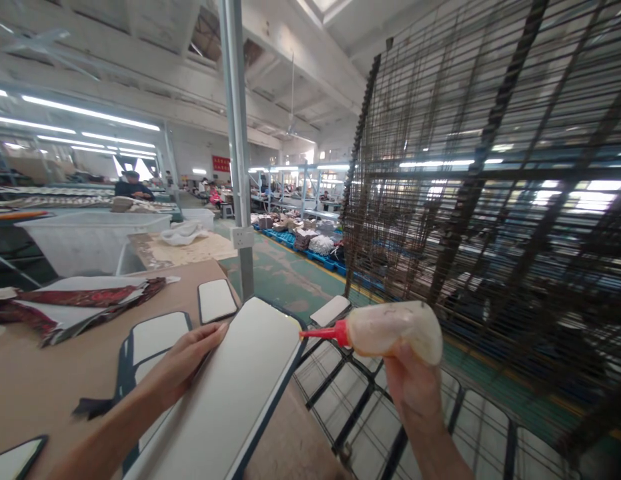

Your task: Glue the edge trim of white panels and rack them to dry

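Observation:
My left hand (pixel 197 353) grips the left edge of a long white panel (pixel 235 380) with rounded corners and a dark blue fabric border, holding it tilted up off the table. In my right hand (pixel 415 377) is a squeeze bottle (pixel 395 330), cloudy and pale, with a red nozzle (pixel 325 333). The nozzle tip meets the panel's upper right corner, where a thin yellowish line runs along the edge. Under and behind my left hand lie more white panels (pixel 160 328) with dark borders. Another small one (pixel 217 299) rests near the table's far edge.
Patterned red and white fabric (pixel 90 300) lies on the brown table (pixel 55 373). A metal post (pixel 237 147) stands beyond it. Right of me, a tall wire rack (pixel 470 153) rises above wire shelving (pixel 360 400) holding panels. Plastic bins (pixel 95 240) and a person (pixel 133 187) are further back.

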`<state>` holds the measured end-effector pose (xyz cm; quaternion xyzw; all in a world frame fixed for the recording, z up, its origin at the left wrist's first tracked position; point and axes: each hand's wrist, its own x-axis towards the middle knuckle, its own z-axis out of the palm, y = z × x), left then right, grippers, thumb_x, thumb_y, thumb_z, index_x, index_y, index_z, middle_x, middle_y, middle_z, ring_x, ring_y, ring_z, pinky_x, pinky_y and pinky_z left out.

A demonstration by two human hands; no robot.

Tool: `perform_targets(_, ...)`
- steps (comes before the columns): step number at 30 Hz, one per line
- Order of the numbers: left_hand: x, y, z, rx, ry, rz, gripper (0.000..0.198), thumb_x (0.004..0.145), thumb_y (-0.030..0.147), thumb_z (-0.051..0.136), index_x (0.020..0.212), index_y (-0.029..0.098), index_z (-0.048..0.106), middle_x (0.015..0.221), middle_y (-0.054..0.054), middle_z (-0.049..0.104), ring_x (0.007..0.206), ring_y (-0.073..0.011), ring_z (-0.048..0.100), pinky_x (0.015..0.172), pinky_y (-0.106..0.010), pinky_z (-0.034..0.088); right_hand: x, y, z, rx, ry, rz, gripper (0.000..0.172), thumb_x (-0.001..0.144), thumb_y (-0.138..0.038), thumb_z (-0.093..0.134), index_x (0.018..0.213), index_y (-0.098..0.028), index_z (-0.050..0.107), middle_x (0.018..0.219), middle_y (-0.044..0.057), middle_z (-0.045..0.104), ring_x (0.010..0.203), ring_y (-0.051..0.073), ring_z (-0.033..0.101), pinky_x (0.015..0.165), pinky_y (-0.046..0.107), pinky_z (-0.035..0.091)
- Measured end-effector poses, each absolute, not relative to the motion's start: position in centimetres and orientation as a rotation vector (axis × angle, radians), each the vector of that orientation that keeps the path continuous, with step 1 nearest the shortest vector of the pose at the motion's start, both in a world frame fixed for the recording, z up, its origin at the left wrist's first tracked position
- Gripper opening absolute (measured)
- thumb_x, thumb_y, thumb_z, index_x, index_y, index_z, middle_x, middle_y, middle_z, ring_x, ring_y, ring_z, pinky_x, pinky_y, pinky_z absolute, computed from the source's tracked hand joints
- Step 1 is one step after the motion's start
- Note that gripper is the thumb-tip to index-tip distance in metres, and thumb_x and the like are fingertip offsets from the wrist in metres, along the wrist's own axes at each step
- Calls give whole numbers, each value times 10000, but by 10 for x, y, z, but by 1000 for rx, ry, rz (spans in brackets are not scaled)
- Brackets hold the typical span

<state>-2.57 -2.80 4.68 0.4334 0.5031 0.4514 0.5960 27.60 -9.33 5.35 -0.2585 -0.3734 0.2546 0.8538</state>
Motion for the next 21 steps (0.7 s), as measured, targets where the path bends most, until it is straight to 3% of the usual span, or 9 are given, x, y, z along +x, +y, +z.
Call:
perform_targets(5, -28, -30, 38, 1000, 1120, 1038, 379, 588, 456, 818, 767, 193, 613, 598, 19, 653, 536, -145, 598, 477, -208, 443, 276, -89, 46, -518, -765, 574, 358, 609, -274, 826, 948, -238, 718, 849, 12, 746, 761, 187, 691, 751, 288, 569)
perform_targets(11, -32, -30, 28, 1011, 1096, 993, 353, 683, 489, 751, 824, 200, 607, 659, 17, 657, 618, -167, 619, 541, -228, 459, 274, -87, 44, -550, -815, 602, 386, 630, -309, 811, 991, -229, 703, 871, 40, 735, 765, 220, 684, 744, 350, 573)
perform_targets(21, -41, -36, 19, 982, 1116, 926, 399, 677, 521, 744, 861, 178, 654, 718, -23, 707, 635, -181, 623, 554, -245, 471, 272, -77, 44, -554, -839, 680, 347, 614, -309, 815, 937, -232, 715, 807, 20, 725, 709, 203, 668, 695, 322, 570)
